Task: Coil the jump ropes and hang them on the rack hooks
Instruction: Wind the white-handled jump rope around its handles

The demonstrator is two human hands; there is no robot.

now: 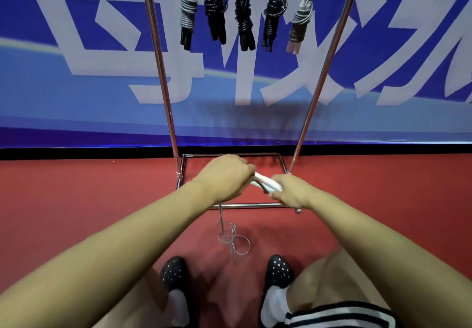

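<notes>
Both hands out front, low, over the rack [163,77] base. Left hand [224,178] and right hand [291,191] each have a closed grip on the white handles [265,183] of one jump rope, handles side by side between the fists. Its thin cord [231,238] hangs below the left hand and lies in loose loops on the red floor [76,200], just ahead of the shoes [278,269]. Five coiled ropes [242,21] already hang from hooks on the top bar: one grey-wrapped, three black, one with tan handles. Blue banner [76,97] behind.
</notes>
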